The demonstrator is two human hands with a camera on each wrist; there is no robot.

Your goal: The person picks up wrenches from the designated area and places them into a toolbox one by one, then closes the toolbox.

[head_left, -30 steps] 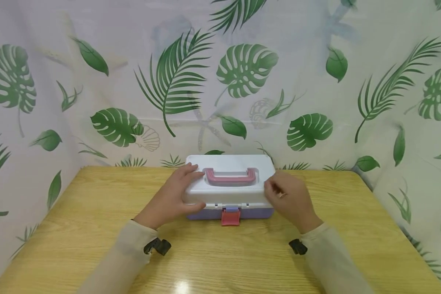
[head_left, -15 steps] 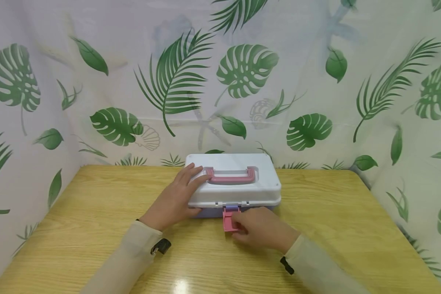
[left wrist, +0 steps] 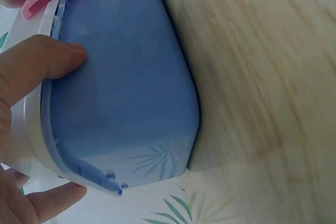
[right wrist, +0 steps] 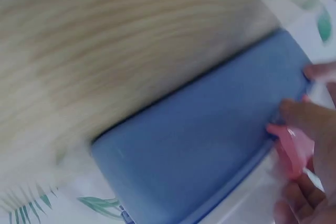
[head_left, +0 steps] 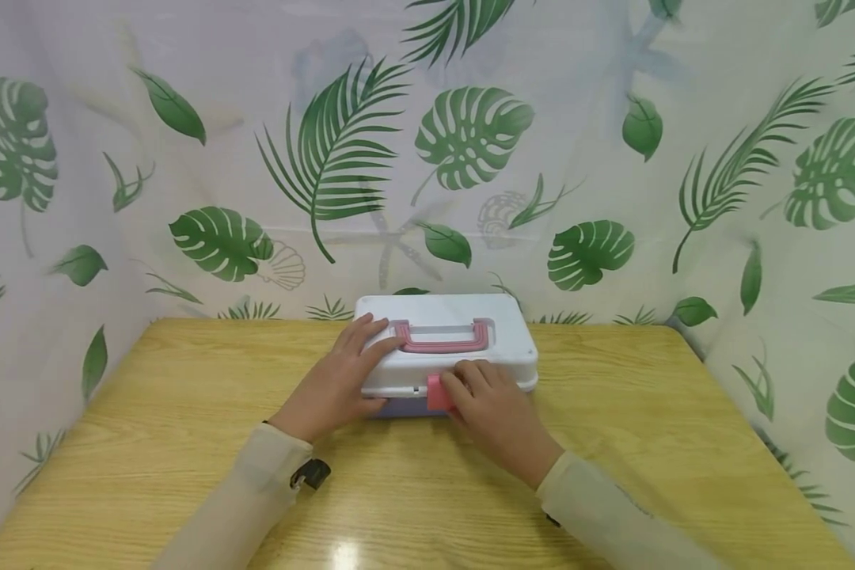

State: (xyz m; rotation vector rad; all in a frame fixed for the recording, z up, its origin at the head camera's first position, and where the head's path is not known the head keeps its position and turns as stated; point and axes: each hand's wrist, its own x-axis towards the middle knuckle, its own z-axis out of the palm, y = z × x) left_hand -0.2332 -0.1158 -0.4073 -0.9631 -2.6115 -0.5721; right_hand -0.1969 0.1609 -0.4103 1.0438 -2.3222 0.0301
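Note:
A lidded storage box with a white lid, a purple-blue base and a pink carrying handle stands at the back of the table. Its lid is down. My left hand holds the box's left end, thumb on the front and fingers spread over the lid and side. At the middle of the front, my right hand pinches the pink latch, which is raised against the lid's edge. In the right wrist view the thumb lies by the latch's lower end, with fingers on its far side.
The box rests on a wood-grain table, close to its back edge. A white cloth printed with green leaves hangs behind and on both sides. Dark straps show at the cuffs.
My right hand has gone from the box's right end to the hanging latch and swung it up against the lid. My left hand has stayed at the left end.

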